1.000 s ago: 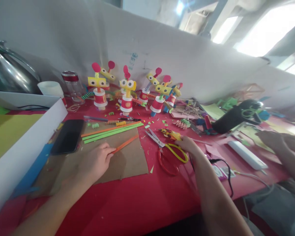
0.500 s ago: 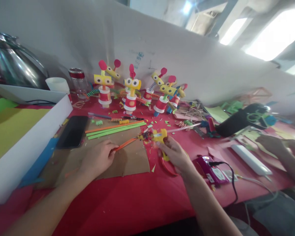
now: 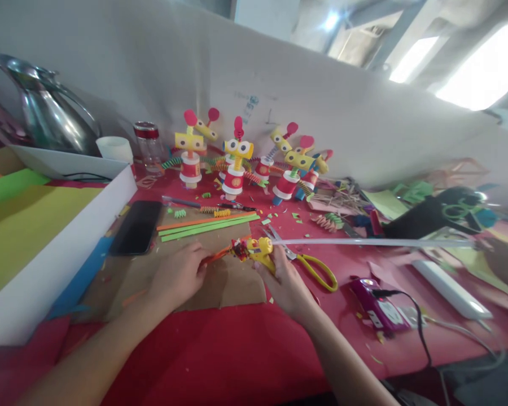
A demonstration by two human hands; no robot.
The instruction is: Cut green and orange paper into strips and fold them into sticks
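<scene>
My left hand (image 3: 183,277) is closed on an orange paper strip (image 3: 217,256) above the brown cardboard (image 3: 232,282). In my right hand (image 3: 284,282) is a yellow hot glue gun (image 3: 258,248), its nozzle end touching or very near the strip's far end; which of the two I cannot tell. A long translucent glue stick (image 3: 364,242) runs from the gun's back towards another person's hand (image 3: 497,259) at the right. Yellow-handled scissors (image 3: 322,276) lie just beyond my right hand. Green paper strips (image 3: 207,228) rest on the cardboard's far part.
Several paper-cup robot figures (image 3: 235,180) stand along the wall. A black phone (image 3: 138,227), a white box (image 3: 63,242) with coloured paper, a jar (image 3: 148,146) and a steel jug (image 3: 55,113) are at left. A purple device (image 3: 376,304) and white power strip (image 3: 451,288) lie right.
My right hand has brought the glue gun left and slightly down, closer to my left hand. The scissors now show, and the glue stick reaches further right. The view has shifted a little.
</scene>
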